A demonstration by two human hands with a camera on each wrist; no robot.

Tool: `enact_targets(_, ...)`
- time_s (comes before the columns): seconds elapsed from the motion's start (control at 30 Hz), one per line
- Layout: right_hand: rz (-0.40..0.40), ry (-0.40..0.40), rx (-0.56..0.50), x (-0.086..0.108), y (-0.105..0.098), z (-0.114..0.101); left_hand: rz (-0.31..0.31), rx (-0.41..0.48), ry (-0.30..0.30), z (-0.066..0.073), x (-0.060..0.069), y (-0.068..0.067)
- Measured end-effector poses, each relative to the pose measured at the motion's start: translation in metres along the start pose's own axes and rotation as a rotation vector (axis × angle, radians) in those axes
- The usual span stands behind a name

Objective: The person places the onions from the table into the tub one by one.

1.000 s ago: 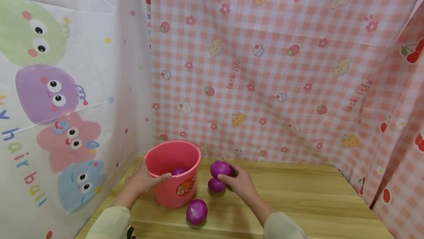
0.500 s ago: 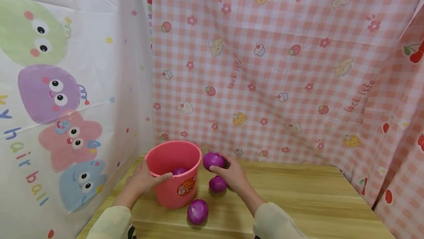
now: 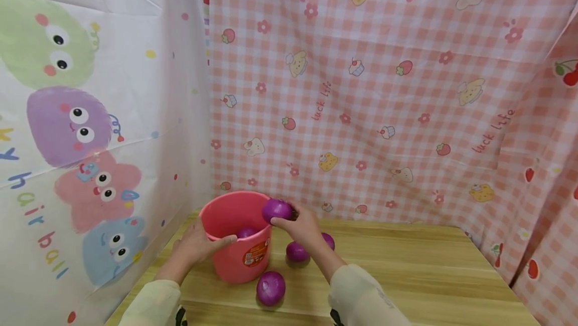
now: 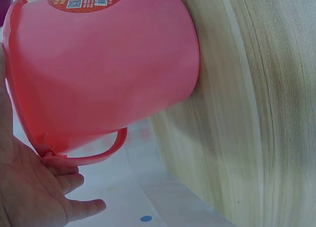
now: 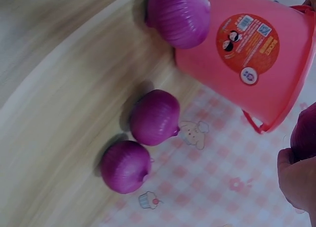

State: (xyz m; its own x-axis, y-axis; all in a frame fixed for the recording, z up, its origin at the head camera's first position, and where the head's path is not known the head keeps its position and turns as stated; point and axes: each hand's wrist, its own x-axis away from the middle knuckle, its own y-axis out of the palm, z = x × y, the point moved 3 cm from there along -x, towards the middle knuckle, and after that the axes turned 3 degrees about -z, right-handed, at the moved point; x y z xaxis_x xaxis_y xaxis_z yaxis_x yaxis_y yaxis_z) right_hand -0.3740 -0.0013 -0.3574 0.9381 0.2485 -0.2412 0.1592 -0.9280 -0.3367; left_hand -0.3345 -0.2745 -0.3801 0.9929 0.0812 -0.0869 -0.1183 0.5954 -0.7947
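Note:
A pink bucket (image 3: pixel 226 266) stands upright on the table, its mouth tilted toward the head camera. My left hand (image 3: pixel 194 245) grips its left rim, thumb lying over the near edge; the left wrist view shows the fingers beside the bucket's handle (image 4: pixel 98 158). My right hand (image 3: pixel 304 228) holds a purple onion (image 3: pixel 275 211) between thumb and fingers at the bucket's right rim. Inside the bucket the top of another onion (image 3: pixel 246 232) shows; anything deeper is hidden. Three more onions lie outside: a near onion (image 3: pixel 271 288), a middle onion (image 5: pixel 155 117) and a far onion (image 5: pixel 126 167).
The wooden table (image 3: pixel 406 276) extends to the right of the onions. A pink checked curtain (image 3: pixel 361 115) hangs behind it, and a white cartoon curtain (image 3: pixel 176 115) closes off the left side close to the bucket.
My right hand has lifted the onion and carried it left and up to the bucket's rim. Its move uncovers the far onion. My left hand stays on the bucket.

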Motion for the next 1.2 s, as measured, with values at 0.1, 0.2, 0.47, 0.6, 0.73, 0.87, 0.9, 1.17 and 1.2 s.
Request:
enact_targets(0.1,-0.008,-0.006,0.016,-0.003,0.006,-0.006,-0.001,-0.005,-0.003,-0.001,0.000,0.000)
enact_targets(0.2,-0.027,-0.002,0.010,-0.006,0.012,-0.012,-0.003,-0.015,-0.012,-0.002,0.000,0.001)
enact_targets(0.47,-0.043,-0.013,0.026,-0.014,0.024,-0.015,-0.006,-0.018,-0.017,-0.002,0.001,0.001)
enact_targets(0.6,-0.043,-0.034,0.032,-0.019,0.028,-0.014,-0.009,-0.022,-0.022,-0.002,0.001,0.001)
enact_targets(0.73,-0.049,-0.073,0.040,-0.023,0.033,-0.014,-0.008,-0.031,-0.023,-0.001,0.001,0.001)
enact_targets(0.87,-0.054,-0.107,0.033,-0.024,0.040,-0.017,-0.008,-0.037,-0.019,-0.001,0.001,0.000)
enact_targets(0.9,-0.053,-0.108,0.034,-0.024,0.042,-0.017,-0.008,-0.037,-0.019,-0.001,0.001,0.000)
enact_targets(1.17,-0.061,-0.087,0.081,-0.023,0.052,-0.021,0.005,-0.013,0.003,-0.001,-0.001,0.000)
enact_targets(1.2,-0.064,-0.078,0.084,-0.023,0.052,-0.021,0.007,-0.011,0.006,-0.002,-0.001,0.000)
